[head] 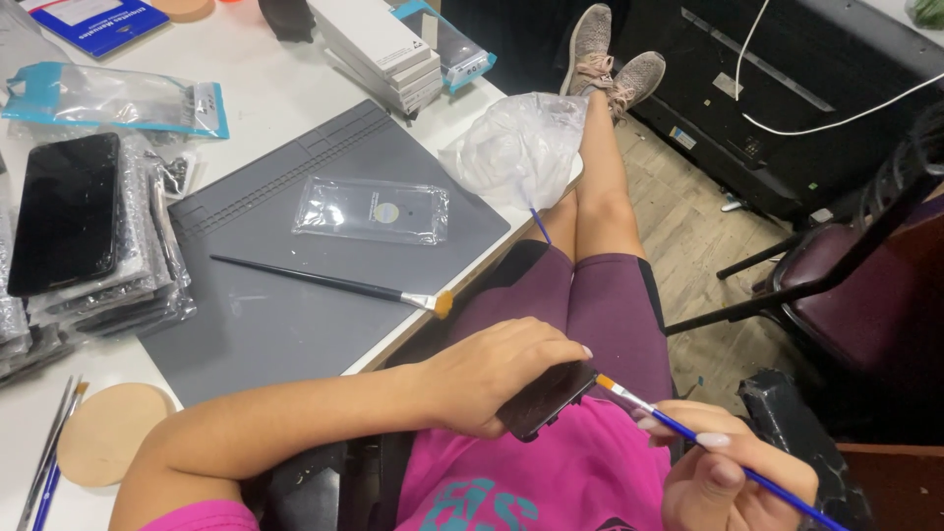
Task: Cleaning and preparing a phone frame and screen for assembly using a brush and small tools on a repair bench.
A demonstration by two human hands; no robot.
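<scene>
- The dark phone [547,397] sits in my lap area, over my pink shirt [551,472], tilted with its upper end toward my knees.
- My left hand [497,379] curls over the phone from the table side, fingers wrapped round its top edge and thumb underneath, so it is clamped firmly in that grip.
- My right hand [733,482] pinches a blue-handled brush [688,433] between thumb and fingertips, the way one holds a pen; the rest of the fingers are folded in.
- The orange bristle tip of that brush touches the phone's upper right corner, just beside my left fingertips.
- My legs, in maroon shorts [600,305], stretch away from me, crossed at the ankles, with grey sneakers [615,59] at the far end.
- To my left is a white table [256,88] with a grey work mat [295,285] on it.
- A second brush, black-handled [329,283], lies across the mat, its orange tip at the mat's near edge.
- A clear packet [372,209] lies flat on the mat, beyond that brush.
- A crumpled clear plastic bag [516,147] sits at the table's corner, overhanging toward my knee.
- A stack of bubble-wrapped black phones [69,221] stands left of the mat.
- A round tan disc [108,433] lies near my left elbow, with more brushes [49,452] just beside it.
- White boxes [379,49] are stacked at the table's far side.
- A dark chair [846,295] stands on the wooden floor to my right.
</scene>
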